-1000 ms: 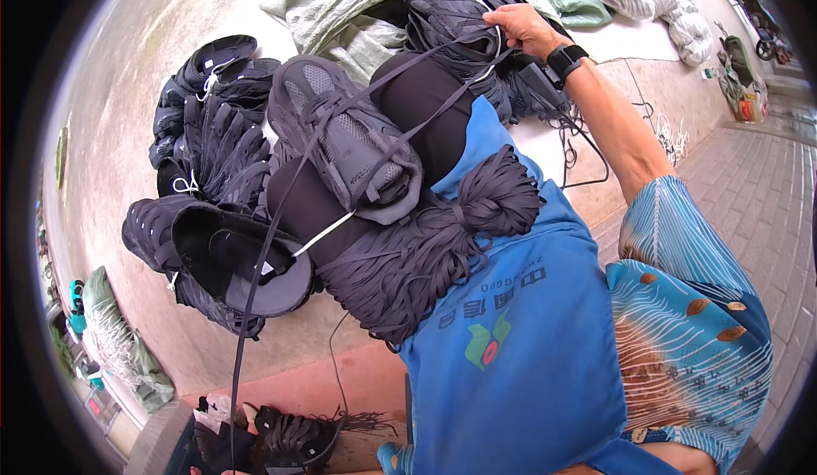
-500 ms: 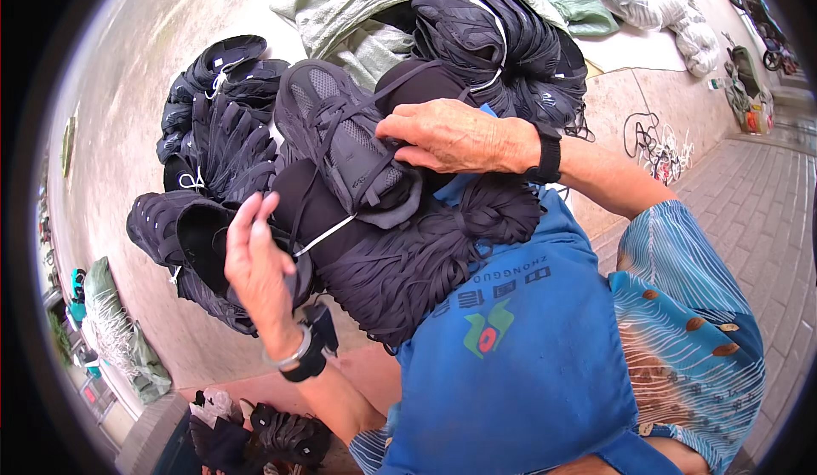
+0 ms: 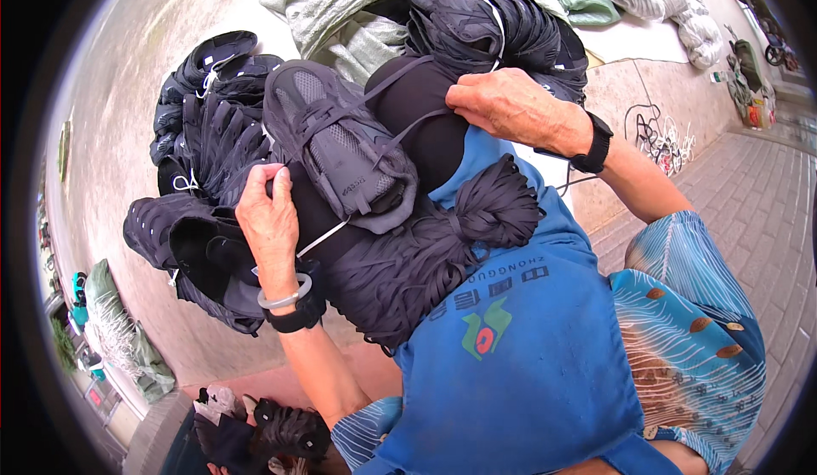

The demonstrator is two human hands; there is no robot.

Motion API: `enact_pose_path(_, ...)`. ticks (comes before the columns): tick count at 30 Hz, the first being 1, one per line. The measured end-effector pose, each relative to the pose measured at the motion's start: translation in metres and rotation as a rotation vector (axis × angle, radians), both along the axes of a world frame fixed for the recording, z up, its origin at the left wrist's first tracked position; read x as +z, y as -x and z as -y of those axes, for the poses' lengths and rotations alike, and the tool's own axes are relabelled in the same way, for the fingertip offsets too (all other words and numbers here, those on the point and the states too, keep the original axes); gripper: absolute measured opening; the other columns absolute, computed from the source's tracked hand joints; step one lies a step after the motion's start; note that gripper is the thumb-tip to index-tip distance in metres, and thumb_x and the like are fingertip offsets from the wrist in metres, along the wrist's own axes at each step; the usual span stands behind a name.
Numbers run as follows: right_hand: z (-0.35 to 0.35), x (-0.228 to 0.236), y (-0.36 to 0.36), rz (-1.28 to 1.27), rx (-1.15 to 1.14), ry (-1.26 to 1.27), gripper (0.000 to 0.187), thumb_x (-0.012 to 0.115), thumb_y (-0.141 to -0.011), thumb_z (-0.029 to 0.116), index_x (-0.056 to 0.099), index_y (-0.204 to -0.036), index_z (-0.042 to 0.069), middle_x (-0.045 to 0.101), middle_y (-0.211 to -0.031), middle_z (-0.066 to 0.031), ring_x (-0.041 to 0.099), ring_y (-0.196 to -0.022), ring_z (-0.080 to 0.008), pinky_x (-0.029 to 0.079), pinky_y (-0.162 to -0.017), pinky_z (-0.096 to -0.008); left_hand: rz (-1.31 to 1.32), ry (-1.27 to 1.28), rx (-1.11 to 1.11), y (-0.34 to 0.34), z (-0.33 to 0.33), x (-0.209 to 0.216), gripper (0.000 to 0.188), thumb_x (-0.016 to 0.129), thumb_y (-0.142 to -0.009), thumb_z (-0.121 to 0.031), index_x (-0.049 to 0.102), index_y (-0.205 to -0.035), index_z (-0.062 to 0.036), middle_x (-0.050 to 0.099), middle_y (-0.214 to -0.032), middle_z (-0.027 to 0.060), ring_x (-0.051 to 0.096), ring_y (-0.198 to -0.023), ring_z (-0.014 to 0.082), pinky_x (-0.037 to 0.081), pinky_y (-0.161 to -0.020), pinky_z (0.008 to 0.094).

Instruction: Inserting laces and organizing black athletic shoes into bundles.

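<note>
A dark grey shoe upper with mesh panels rests across my black-clad knees, toe pointing away from me. My right hand is closed at the far right of it, pinching a dark shoelace that runs taut from the eyelets. On the left, beside the upper, my left hand has its fingertips pressed together; what they hold is hidden. A thick bundle of dark shoelaces lies on my lap over the blue apron. A white tie shows below the heel.
Tied stacks of dark shoe uppers stand at the left, with another bundle beyond my knees. A pale green woven sack lies behind. Loose cords are on the ground at right. More dark items sit at lower left.
My right hand has moved right and away from the upper, drawing the lace out. My left hand has gone from spread fingers to a pinch beside the upper.
</note>
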State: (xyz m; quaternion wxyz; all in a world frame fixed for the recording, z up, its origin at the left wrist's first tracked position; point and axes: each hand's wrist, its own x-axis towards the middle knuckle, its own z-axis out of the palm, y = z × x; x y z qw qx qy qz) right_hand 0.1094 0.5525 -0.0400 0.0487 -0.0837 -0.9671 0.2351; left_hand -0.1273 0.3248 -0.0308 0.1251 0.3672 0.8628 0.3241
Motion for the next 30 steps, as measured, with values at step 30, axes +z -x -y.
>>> enact_pose_path(30,0.017,-0.035,0.111,-0.329,0.062,0.183,0.015,0.054,-0.083,0.011,0.055,-0.076,-0.002,0.058,-0.07,-0.0211,0.059,-0.071,-0.0406,0.047,-0.063,-0.0484,0.233,-0.097,0.132,-0.023,0.009,-0.017,0.023,0.061,-0.092,-0.02,0.067,-0.101,0.0003,0.065,-0.082,0.0058,0.057,-0.075,0.0116,0.046,-0.071,0.0254)
